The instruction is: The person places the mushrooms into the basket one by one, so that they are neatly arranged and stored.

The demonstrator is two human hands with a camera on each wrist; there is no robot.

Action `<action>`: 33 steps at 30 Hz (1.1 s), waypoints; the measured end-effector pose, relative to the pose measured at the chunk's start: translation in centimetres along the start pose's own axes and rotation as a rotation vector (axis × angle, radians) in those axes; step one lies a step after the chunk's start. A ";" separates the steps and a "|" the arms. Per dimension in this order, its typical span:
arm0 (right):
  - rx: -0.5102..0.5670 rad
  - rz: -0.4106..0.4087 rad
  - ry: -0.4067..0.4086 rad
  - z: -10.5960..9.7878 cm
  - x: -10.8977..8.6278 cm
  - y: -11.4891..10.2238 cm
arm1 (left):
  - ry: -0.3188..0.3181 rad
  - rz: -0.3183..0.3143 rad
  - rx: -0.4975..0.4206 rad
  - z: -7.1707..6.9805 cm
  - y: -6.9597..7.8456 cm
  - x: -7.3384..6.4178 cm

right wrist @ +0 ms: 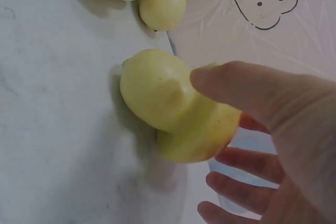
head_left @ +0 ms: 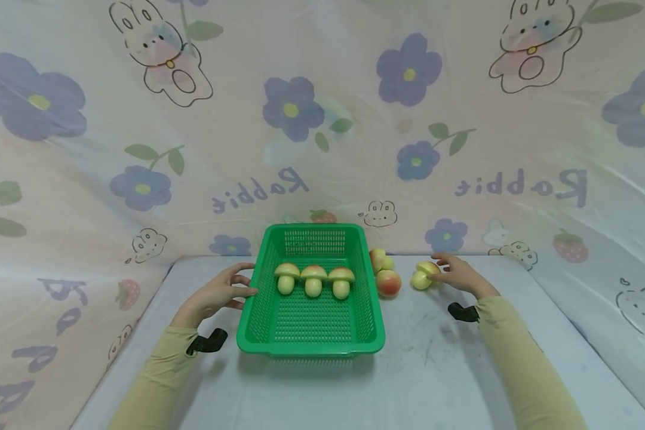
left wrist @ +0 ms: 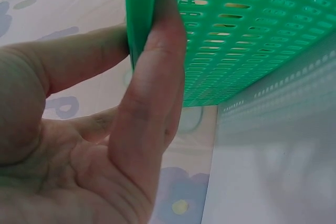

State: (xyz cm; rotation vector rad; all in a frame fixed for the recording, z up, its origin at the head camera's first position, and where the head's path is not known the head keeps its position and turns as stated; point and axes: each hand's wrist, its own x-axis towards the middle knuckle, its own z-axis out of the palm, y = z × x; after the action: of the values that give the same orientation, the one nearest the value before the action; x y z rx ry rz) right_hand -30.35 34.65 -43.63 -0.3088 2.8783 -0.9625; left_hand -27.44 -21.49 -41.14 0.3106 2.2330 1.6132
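A green plastic basket (head_left: 312, 347) with slotted walls stands on the table, three toy mushrooms (head_left: 314, 280) lying in a row inside it. At its left rim is my left hand (head_left: 220, 292); in the left wrist view the thumb and index finger (left wrist: 152, 82) pinch the rim from either side. Right of the basket, a yellow mushroom with a reddish cap (right wrist: 157, 87) lies on the table. Over it hovers my right hand (head_left: 457, 275), thumb (right wrist: 226, 80) above the stem and the other fingers spread beyond the cap. The index fingertip is hidden behind the cap.
Against the basket's right side lie another mushroom (head_left: 378, 260) and a round red-and-yellow piece (head_left: 389, 283). A patterned cloth (head_left: 344, 149) hangs behind and beside the white table (head_left: 435, 370).
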 end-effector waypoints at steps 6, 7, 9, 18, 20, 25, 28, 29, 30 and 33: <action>0.034 -0.014 0.009 0.3 0.2 0.2 | 0.005 0.001 0.003 0.0 0.1 0.0; 0.037 -0.019 0.017 0.4 0.2 0.2 | 0.006 0.001 0.005 0.0 0.1 0.1; 0.041 -0.032 0.020 0.6 0.2 0.3 | 0.007 0.000 0.007 0.1 0.1 0.1; 0.066 -0.033 0.009 1.2 0.5 0.7 | 0.014 -0.004 0.013 0.2 0.2 0.0; 0.052 -0.049 0.016 1.3 0.6 0.7 | 0.014 -0.008 0.014 0.2 0.2 0.0; 0.044 -0.054 0.029 1.3 0.6 0.5 | 0.015 -0.011 0.013 0.2 0.2 0.1; 0.042 -0.033 0.033 1.4 0.8 0.5 | 0.016 -0.011 0.011 0.2 0.1 0.1; 0.044 -0.024 0.039 1.5 0.9 0.4 | 0.016 -0.011 0.011 0.2 0.1 0.1; 0.044 -0.018 0.043 1.5 0.9 0.4 | 0.014 -0.011 0.011 0.2 0.1 0.1; 0.040 -0.022 0.050 1.6 1.1 0.5 | 0.012 -0.012 0.012 0.2 0.2 0.1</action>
State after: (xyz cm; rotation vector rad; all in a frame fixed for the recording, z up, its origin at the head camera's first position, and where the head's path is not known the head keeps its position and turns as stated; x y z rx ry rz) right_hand -31.24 33.87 -45.25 -0.3180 2.9025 -1.0443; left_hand -27.42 -21.27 -41.03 0.2910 2.2492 1.6003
